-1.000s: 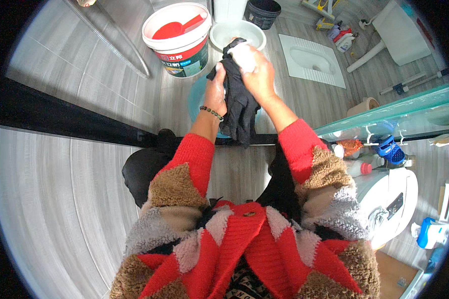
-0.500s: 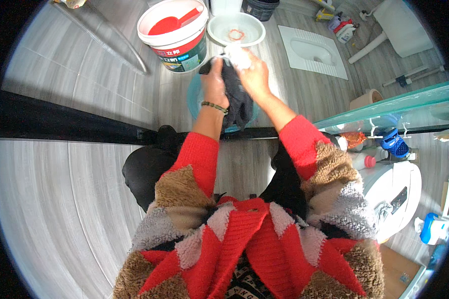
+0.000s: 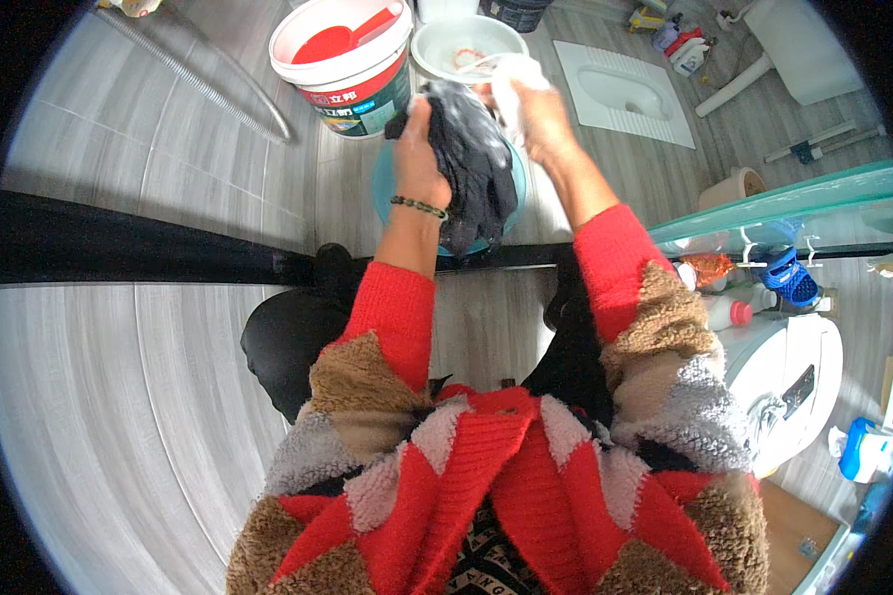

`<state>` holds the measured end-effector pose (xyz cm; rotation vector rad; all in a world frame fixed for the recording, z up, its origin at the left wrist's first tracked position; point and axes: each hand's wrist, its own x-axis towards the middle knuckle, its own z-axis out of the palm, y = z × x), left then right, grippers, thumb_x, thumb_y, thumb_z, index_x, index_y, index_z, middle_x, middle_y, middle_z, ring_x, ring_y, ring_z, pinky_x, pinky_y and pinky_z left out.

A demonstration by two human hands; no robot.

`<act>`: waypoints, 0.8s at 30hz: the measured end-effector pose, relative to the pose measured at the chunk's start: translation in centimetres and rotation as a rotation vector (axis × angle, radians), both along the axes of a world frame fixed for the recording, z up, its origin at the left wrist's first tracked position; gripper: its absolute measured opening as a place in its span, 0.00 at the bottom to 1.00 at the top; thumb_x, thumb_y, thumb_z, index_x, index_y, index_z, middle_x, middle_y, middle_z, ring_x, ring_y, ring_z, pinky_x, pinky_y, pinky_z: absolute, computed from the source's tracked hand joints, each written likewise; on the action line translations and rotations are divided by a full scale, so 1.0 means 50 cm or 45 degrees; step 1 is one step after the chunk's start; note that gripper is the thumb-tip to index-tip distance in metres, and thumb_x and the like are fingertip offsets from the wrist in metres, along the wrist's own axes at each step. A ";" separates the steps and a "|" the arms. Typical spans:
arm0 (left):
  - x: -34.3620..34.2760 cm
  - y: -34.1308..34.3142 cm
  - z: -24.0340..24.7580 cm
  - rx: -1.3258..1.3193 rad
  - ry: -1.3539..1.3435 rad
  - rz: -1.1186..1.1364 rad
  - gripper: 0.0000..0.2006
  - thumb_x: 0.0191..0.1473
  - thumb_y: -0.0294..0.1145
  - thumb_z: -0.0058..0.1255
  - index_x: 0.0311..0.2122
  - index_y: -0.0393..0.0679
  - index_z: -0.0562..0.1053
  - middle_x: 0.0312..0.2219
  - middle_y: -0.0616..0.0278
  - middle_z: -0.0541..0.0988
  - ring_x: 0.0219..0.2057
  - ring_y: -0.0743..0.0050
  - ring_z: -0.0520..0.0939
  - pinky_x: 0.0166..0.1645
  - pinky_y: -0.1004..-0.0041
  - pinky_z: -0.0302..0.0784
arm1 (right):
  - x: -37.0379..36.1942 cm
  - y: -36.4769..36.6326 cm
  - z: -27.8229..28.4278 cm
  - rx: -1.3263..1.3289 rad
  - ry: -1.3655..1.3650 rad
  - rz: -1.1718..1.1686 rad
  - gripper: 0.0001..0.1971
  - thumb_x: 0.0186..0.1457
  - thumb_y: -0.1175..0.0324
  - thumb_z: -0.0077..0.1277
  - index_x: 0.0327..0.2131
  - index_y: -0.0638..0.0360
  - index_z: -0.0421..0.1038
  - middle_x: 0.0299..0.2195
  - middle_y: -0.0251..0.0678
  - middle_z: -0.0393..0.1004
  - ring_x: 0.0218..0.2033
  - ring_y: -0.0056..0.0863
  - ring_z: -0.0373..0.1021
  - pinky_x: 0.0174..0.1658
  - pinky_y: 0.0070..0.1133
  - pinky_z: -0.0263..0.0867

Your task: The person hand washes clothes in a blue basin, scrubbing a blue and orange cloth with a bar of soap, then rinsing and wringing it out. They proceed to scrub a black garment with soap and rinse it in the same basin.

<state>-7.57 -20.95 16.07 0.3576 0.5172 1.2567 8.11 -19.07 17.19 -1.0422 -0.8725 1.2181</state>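
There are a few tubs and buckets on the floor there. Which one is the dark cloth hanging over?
The teal basin, directly under the dark cloth that both hands grip. The white bucket with the red scoop and the small white bowl sit farther away.

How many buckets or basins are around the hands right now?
3: a white bucket holding a red scoop, a white basin beside it, and a teal basin under the dark garment. Others may be hidden.

Even, fairly bright light fills the view, with soft, faint shadows on the grey floor around the white bucket (image 3: 342,64). Above that bucket a pale sheen lies on the tiles. Both hands beside it are slightly motion-blurred, the sweater below it sharp. Straight lines bow strongly away from the bucket, and black vignette rings the frame
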 end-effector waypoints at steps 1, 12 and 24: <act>-0.011 0.006 0.001 0.047 0.070 0.079 0.18 0.56 0.42 0.46 0.45 0.39 0.69 0.40 0.62 0.74 0.41 0.68 0.76 0.46 0.67 0.73 | 0.001 -0.005 0.017 -0.052 0.008 -0.128 0.15 0.58 0.68 0.36 0.41 0.69 0.68 0.36 0.45 0.75 0.35 0.25 0.73 0.31 0.18 0.67; -0.013 0.005 -0.016 -0.106 0.073 0.068 0.10 0.55 0.31 0.47 0.40 0.37 0.71 0.40 0.59 0.75 0.41 0.68 0.76 0.47 0.70 0.72 | -0.098 -0.033 -0.039 0.349 -1.349 -0.474 0.16 0.46 0.58 0.53 0.40 0.51 0.72 0.36 0.47 0.74 0.38 0.44 0.71 0.39 0.34 0.67; -0.058 0.014 -0.035 -0.034 -0.314 -0.215 0.23 0.59 0.49 0.36 0.50 0.40 0.67 0.50 0.55 0.70 0.52 0.58 0.69 0.57 0.57 0.61 | -0.096 0.006 0.025 0.204 0.401 -0.163 0.09 0.48 0.71 0.54 0.35 0.60 0.73 0.31 0.32 0.75 0.32 0.22 0.71 0.36 0.21 0.67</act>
